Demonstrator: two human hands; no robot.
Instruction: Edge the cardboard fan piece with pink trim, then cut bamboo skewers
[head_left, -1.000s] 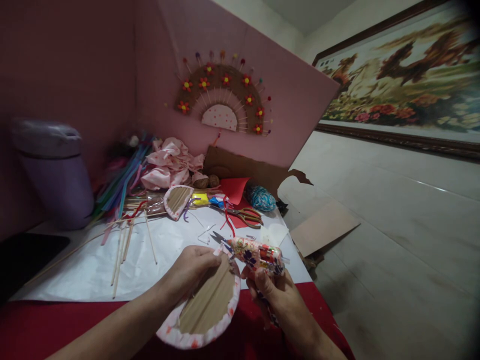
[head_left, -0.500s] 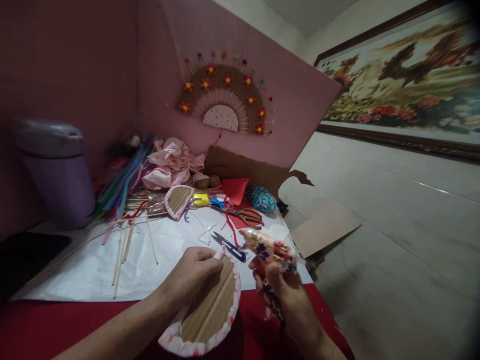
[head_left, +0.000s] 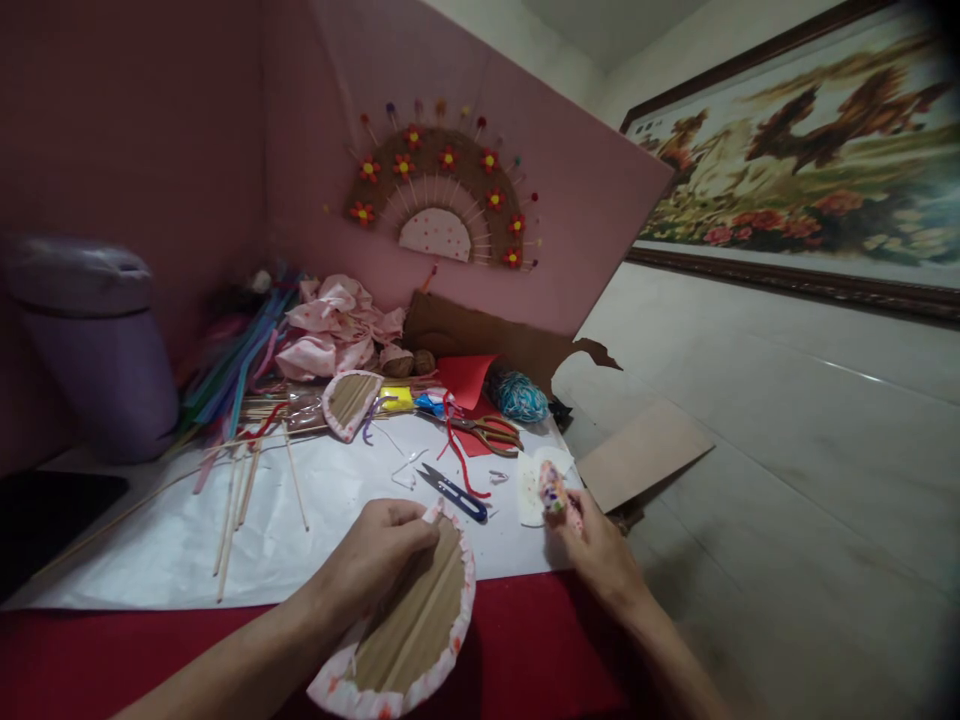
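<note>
The left hand [head_left: 394, 535] pinches a cardboard piece [head_left: 420, 620]; at its two o'clock, the right hand [head_left: 596, 550] grips a glue gun [head_left: 553, 490].

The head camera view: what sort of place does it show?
Likely a home craft table: snips lie on it, the left hand holds fabric-edged cardboard, and a framed picture hangs nearby.

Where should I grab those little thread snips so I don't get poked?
I'd take the thread snips by their blue handle, coming from the near right. They lie on the white sheet with that handle slanting towards the near right, while the pointed blades face away to the left.
</note>
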